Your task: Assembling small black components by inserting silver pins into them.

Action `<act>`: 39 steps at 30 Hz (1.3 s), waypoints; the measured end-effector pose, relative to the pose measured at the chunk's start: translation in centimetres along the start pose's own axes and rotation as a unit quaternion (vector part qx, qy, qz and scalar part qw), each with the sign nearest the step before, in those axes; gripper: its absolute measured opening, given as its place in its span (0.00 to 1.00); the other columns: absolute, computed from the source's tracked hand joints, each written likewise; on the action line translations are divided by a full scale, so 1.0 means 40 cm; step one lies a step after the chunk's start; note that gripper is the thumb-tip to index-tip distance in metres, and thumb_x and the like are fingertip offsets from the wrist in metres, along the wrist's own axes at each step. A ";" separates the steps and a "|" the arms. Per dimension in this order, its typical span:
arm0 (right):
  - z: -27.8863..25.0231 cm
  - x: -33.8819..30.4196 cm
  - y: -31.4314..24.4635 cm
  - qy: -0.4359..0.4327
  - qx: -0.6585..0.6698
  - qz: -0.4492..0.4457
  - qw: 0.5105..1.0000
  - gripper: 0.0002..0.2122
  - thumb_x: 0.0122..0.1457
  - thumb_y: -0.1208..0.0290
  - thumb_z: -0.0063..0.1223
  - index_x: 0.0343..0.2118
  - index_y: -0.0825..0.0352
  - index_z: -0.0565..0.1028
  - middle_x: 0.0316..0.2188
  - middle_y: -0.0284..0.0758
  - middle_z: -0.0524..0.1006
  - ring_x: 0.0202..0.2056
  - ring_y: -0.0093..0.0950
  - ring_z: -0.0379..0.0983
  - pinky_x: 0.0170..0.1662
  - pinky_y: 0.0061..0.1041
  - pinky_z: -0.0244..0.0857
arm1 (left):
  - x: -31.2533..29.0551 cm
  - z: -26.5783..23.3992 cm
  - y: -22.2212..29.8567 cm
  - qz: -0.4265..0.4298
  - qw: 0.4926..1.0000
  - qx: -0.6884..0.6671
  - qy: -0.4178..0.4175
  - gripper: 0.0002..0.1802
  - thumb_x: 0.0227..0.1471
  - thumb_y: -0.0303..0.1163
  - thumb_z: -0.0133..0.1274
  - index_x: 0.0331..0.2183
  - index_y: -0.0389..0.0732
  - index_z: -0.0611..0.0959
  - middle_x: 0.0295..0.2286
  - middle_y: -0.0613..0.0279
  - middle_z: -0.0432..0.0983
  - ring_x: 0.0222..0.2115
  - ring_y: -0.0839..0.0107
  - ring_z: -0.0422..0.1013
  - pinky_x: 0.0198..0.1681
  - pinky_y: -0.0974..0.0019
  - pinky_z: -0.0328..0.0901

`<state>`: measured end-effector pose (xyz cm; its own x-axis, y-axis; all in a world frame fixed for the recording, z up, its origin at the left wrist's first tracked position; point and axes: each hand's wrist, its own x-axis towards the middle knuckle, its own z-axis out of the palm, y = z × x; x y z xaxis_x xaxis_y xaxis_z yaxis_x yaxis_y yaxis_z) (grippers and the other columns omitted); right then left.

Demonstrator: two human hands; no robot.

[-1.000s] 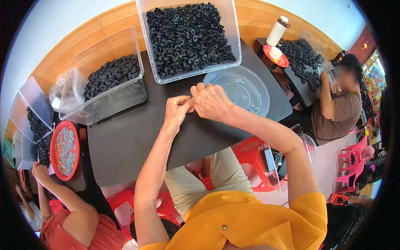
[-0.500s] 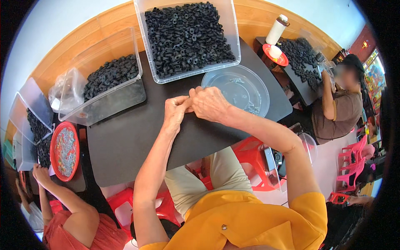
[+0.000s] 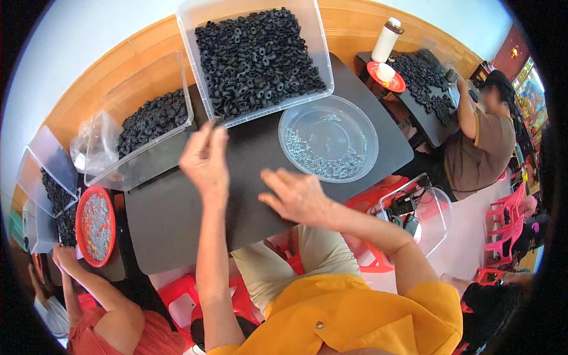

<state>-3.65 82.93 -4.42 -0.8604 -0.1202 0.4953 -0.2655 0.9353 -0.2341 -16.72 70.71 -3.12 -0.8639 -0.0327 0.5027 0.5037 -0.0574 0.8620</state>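
Observation:
My left hand (image 3: pixel 206 161) is raised over the table, left of centre, pinching a small black plastic part (image 3: pixel 218 122) between thumb and fingertips. Just beyond it stands a clear plastic bin (image 3: pixel 269 113) heaped with small black hollow parts (image 3: pixel 254 59). Over the middle of the table is my right hand (image 3: pixel 299 194), its fingers spread a little and nothing seen in them. Nearest to it lies a round clear plastic lid or tray (image 3: pixel 328 127) with many small shiny metal pieces (image 3: pixel 337 168) scattered along its near side.
Left on the dark table (image 3: pixel 171 219), a second clear bin (image 3: pixel 112 177) holds more black parts. A co-worker in red sits left beside a red tray (image 3: pixel 94 228) of small pieces; another in brown (image 3: pixel 479 165) sits right. A white bottle (image 3: pixel 387 41) stands far right.
My hands were together at mid-table and are now apart. The left has moved left and a little away from me with the black part; the right has come nearer and opened.

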 end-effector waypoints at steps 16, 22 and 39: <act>0.075 -0.096 0.011 0.017 0.033 -0.019 0.999 0.08 0.49 0.68 0.52 0.28 0.66 0.68 0.21 0.34 0.66 0.22 0.28 0.69 0.23 0.25 0.65 | 0.253 -0.041 0.060 0.263 0.866 0.420 0.067 0.14 0.35 0.27 0.59 0.31 0.39 0.80 0.26 0.56 0.73 0.29 0.63 0.70 0.33 0.64 0.64; 0.080 -0.097 0.011 0.021 0.047 -0.014 0.999 0.08 0.50 0.68 0.52 0.26 0.66 0.68 0.21 0.34 0.66 0.22 0.27 0.69 0.23 0.25 0.65 | 0.223 0.245 -0.009 0.241 0.883 0.317 -0.248 0.10 0.38 0.22 0.55 0.30 0.37 0.81 0.25 0.55 0.75 0.26 0.66 0.73 0.31 0.69 0.67; 0.086 -0.106 0.027 0.024 0.060 -0.004 0.998 0.07 0.48 0.70 0.53 0.27 0.66 0.69 0.19 0.33 0.66 0.20 0.28 0.69 0.22 0.24 0.64 | 0.090 0.319 -0.041 0.112 0.929 0.190 -0.296 0.13 0.35 0.20 0.56 0.30 0.36 0.75 0.23 0.58 0.70 0.23 0.67 0.67 0.29 0.68 0.63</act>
<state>-1.79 83.32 -9.64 -0.8363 -0.1093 0.5373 -0.3255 0.8876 -0.3260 -20.64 83.40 -1.88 -0.6426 0.5603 0.5226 0.7315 0.2457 0.6360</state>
